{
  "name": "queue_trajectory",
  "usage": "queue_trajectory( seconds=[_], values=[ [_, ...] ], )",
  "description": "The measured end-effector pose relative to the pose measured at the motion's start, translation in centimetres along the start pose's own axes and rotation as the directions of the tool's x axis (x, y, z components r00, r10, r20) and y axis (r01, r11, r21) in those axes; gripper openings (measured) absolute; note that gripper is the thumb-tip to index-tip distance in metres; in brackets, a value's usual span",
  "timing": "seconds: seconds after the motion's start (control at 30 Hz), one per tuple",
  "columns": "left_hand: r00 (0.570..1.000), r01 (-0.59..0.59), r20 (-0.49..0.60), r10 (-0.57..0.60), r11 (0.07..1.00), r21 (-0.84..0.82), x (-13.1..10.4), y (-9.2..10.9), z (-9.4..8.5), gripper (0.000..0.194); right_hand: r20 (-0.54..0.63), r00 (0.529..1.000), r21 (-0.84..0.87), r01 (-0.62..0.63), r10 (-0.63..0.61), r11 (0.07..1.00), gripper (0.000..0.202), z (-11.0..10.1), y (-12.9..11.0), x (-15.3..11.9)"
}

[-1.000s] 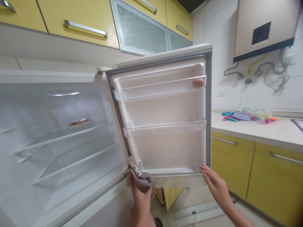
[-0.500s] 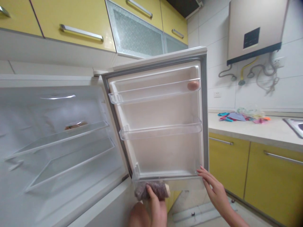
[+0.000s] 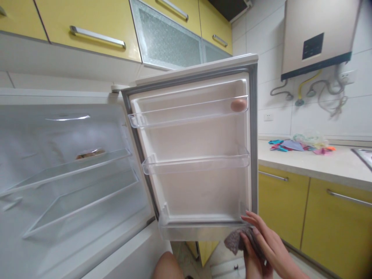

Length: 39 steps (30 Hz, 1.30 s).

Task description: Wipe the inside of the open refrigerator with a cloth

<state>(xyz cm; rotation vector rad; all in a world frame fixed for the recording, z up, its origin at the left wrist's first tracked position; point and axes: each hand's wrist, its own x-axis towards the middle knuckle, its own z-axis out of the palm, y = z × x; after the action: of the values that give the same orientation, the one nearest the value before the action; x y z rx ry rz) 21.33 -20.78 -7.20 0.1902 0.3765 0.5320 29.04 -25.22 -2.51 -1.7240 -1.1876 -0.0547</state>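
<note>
A fridge door (image 3: 192,139) stands open, with a clear bottom bin (image 3: 197,233) along its lower edge. My left hand (image 3: 252,257) is closed on a crumpled grey-purple cloth (image 3: 234,241) against the bin's right end. Just above it, my right hand (image 3: 269,239) is open, its fingers stretched to the bin's right corner and overlapping the cloth. A brown egg (image 3: 238,105) lies in the top door shelf (image 3: 188,113). The middle door shelf (image 3: 197,163) is clear plastic.
The fridge interior (image 3: 72,135), with glass shelves and a brown item (image 3: 90,154), is at left. Colourful cloths (image 3: 290,145) lie on the counter (image 3: 305,164) at right, below a water heater (image 3: 318,38). A bare knee (image 3: 168,266) shows at the bottom.
My left hand has moved right with the cloth, from below the bin's left part to its right end. My right hand has shifted slightly down and right. The view has shifted slightly.
</note>
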Motion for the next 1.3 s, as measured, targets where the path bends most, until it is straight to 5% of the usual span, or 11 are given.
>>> queue_trajectory(
  seconds=[0.1, 0.23, 0.43, 0.5, 0.63, 0.73, 0.8, 0.93, 1.07, 1.17, 1.3],
  values=[
    [0.995, 0.057, 0.088, -0.050, 0.995, -0.077, -0.1, 0.1, 0.1, 0.048, 0.060, 0.998, -0.040, 0.007, -0.004, 0.999, 0.050, -0.7, 0.3, 0.4],
    [0.997, 0.051, -0.064, -0.052, 0.999, -0.018, -0.2, 1.6, -0.4, 0.056, 0.102, 0.995, -0.025, 0.019, -0.016, 0.999, 0.047, -1.1, 0.6, 0.7],
    [0.954, -0.182, -0.246, 0.174, 0.983, -0.010, -2.5, 9.8, -2.1, 0.029, 0.045, 0.998, -0.042, 0.050, -0.049, 0.998, 0.044, -0.4, 0.3, 0.4],
    [0.892, -0.325, -0.325, 0.314, 0.945, 0.020, -3.7, 14.0, -2.8, 0.015, 0.035, 0.998, -0.048, 0.045, -0.044, 0.998, 0.044, -0.3, 0.2, 0.4],
    [0.681, -0.616, -0.348, 0.644, 0.761, 0.204, -5.8, 22.0, -4.4, 0.011, 0.023, 0.999, -0.042, 0.036, -0.035, 0.998, 0.044, -0.3, 0.2, 0.5],
    [0.517, -0.687, -0.346, 0.783, 0.620, 0.379, -6.8, 26.3, -5.5, 0.019, 0.026, 0.999, -0.032, 0.040, -0.040, 0.999, 0.044, -0.4, 0.2, 0.4],
    [0.474, -0.639, -0.247, 0.845, 0.523, 0.564, -7.3, 28.6, -6.0, 0.034, 0.029, 0.999, -0.030, 0.042, -0.042, 0.999, 0.043, -0.3, 0.2, 0.3],
    [0.570, -0.405, 0.106, 0.815, 0.166, 0.899, -8.4, 32.4, -5.9, 0.052, 0.008, 0.999, -0.040, 0.038, -0.038, 0.998, 0.041, -0.1, 0.1, 0.2],
    [0.638, -0.204, 0.537, 0.553, -0.551, 0.809, -9.8, 33.5, -4.1, 0.071, 0.004, 0.999, -0.052, 0.039, -0.039, 0.998, 0.041, -0.1, 0.0, 0.4],
    [0.774, -0.057, 0.567, 0.283, -0.860, 0.507, -10.8, 32.5, -1.4, 0.088, 0.001, 0.999, -0.053, 0.035, -0.035, 0.998, 0.041, -0.1, -0.1, 0.4],
    [0.903, -0.033, 0.416, 0.111, -0.945, 0.324, -10.7, 30.6, 3.2, 0.065, 0.015, 1.000, -0.043, 0.019, -0.019, 0.999, 0.042, -0.1, -0.1, 0.3]
  ],
)
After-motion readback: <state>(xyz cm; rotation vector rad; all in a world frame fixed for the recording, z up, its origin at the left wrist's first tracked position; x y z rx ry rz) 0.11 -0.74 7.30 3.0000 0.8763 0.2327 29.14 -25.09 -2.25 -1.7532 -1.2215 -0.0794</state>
